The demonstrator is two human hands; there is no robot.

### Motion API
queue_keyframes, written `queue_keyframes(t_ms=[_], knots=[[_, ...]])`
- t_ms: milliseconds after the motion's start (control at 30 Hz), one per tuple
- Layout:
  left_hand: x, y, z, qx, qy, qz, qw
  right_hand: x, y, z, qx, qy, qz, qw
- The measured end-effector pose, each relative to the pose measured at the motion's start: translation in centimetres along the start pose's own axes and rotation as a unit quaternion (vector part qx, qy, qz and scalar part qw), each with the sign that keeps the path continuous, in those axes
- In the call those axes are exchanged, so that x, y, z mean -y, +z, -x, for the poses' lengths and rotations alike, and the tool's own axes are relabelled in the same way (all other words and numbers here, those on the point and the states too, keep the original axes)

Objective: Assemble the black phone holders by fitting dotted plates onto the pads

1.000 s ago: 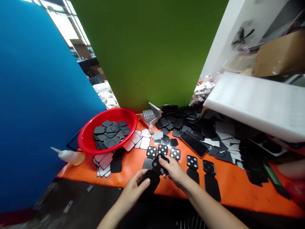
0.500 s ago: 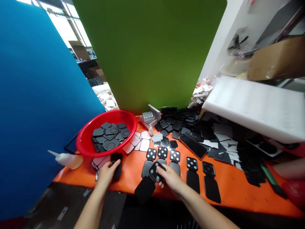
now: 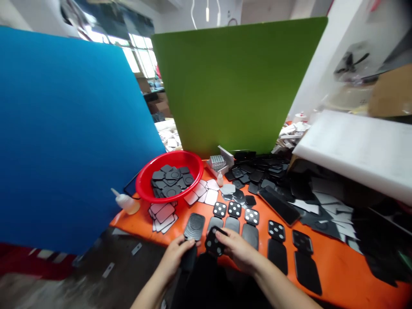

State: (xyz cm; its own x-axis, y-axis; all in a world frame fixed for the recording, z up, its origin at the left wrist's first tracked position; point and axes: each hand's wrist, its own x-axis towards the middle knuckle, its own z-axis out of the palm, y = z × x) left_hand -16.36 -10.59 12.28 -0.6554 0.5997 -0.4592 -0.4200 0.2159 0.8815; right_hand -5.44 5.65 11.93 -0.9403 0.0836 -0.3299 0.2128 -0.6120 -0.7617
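Note:
My left hand (image 3: 176, 256) is closed on a black hinged piece whose upper leaf is a grey ridged pad (image 3: 195, 226); its lower leaf is partly behind the fingers. Beside it, my right hand (image 3: 238, 249) grips a second black hinged piece by its square end (image 3: 214, 241), which bears several pale round dots. The rest of that piece hangs down and blends into the dark below. Beyond the hands, several similar hinged pieces (image 3: 276, 231) lie in a row with dotted squares at the far end. The two held pieces are close together near the table's front edge.
A red basin (image 3: 141, 189) of dark flat pieces sits left on the orange table (image 3: 344, 274). White-backed cards (image 3: 165, 216), a squeeze bottle (image 3: 127, 203), a small dropper bottle (image 3: 220, 178) and a phone-like black slab (image 3: 279, 206) lie around. Green (image 3: 238, 90) and blue (image 3: 74, 128) panels stand behind.
My left hand has lifted its hinged piece from beside the basin and brought it right, near my right hand. The right hand's piece has turned and come nearer me. The view has tilted up.

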Motion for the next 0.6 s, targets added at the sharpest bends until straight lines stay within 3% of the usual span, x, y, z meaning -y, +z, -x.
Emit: queue_keyframes(t_ms=[133,333,500,600], knots=[[0.5,0.2,2.1,0.033,0.016,0.006,0.999,0.0,1.0,0.2,0.009,0.004,-0.012,1.0],[2.1,-0.1,6.3,-0.017,0.019,0.007,1.0,-1.4,2.7,0.4,-0.014,0.028,-0.021,0.999],[2.8,0.7,9.8,-0.02,0.014,0.011,1.0,-1.3,4.3,2.1,0.087,0.082,-0.022,0.993],[2.9,1.6,11.4,-0.01,0.025,0.016,1.0,-1.2,4.1,2.9,0.112,0.102,0.0,0.988]])
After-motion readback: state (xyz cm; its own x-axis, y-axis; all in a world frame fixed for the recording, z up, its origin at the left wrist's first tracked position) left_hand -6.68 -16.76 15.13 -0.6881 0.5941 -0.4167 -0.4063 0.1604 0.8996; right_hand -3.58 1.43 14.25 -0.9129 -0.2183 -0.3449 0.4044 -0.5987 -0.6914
